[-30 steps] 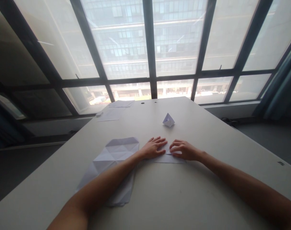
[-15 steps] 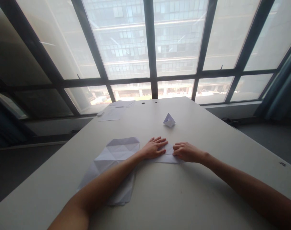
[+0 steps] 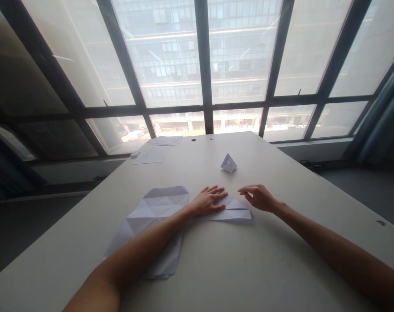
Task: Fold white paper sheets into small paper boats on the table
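My left hand (image 3: pixel 210 201) lies flat with fingers spread on a folded sheet of white paper (image 3: pixel 237 214), covering its left part. The paper's right end shows a pointed upper flap and a folded strip along its lower edge. Just right of and above that end, my right hand (image 3: pixel 260 197) hovers apart from the paper, holding nothing, with thumb and forefinger separated. Farther back a small folded paper boat (image 3: pixel 228 163) stands upright on the table. Under my left forearm lies a stack of creased white sheets (image 3: pixel 158 208), partly hidden by the arm.
The white table (image 3: pixel 216 268) stretches away toward a wall of framed windows (image 3: pixel 171 52). More white sheets (image 3: pixel 148 155) lie at its far left corner. A blue curtain (image 3: pixel 379 117) hangs at the right. Small dark fittings mark the tabletop's far edge.
My right hand has let go of the folded paper's right end and lifted up and to the right, baring that end. My left hand has stayed in place.
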Motion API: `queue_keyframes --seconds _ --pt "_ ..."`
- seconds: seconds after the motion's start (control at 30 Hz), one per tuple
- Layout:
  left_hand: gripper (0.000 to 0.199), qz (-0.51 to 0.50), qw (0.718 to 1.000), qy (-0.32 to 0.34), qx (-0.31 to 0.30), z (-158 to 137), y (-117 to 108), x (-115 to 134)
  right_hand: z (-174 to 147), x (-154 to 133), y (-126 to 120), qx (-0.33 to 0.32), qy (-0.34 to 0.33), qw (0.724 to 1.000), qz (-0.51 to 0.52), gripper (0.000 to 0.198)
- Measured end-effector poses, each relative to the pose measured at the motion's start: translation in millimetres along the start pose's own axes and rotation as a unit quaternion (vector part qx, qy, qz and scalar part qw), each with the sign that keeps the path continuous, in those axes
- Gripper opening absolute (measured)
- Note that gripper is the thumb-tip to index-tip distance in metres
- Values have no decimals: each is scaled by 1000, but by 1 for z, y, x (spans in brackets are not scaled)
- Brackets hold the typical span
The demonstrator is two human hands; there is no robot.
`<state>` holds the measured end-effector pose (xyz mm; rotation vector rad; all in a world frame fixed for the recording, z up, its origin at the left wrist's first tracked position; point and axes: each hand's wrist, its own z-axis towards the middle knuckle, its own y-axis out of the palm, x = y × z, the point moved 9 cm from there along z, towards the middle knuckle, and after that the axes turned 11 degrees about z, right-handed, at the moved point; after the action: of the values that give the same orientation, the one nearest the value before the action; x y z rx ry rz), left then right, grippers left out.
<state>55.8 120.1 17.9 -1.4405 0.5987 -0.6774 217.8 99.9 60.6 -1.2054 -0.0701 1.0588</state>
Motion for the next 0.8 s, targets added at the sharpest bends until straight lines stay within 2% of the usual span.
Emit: queue_keyframes --seconds 0.03,0.1,0.23,0.33,0.4,0.53,0.57,0.7,0.8 --pt "62 -1 1000 1 1 0 0 0 1 1 3 14 0 1000 15 38" --pt "62 -1 1000 3 4 0 0 1 3 2 18 0 3 1000 27 47" --pt "63 3 1000 0 8 0 0 0 1 17 52 -120 75 990 19 65" --pt "63 4 1000 3 5 1 1 0 -6 31 57 -180 113 976 39 70" --pt "66 2 1000 1 3 1 2 0 -8 35 53 -174 107 978 48 70" --pt "77 2 1000 -10 -5 1 5 -2 -3 23 45 -78 72 993 44 53" --pt "78 3 1000 -9 -5 1 6 -2 -1 16 48 -73 60 994 50 53" --pt "79 6 1000 -4 1 0 6 -3 1 -7 67 -132 6 989 71 58" --pt "79 20 1000 -10 2 0 8 -5 -1 -9 69 -161 4 984 69 55"
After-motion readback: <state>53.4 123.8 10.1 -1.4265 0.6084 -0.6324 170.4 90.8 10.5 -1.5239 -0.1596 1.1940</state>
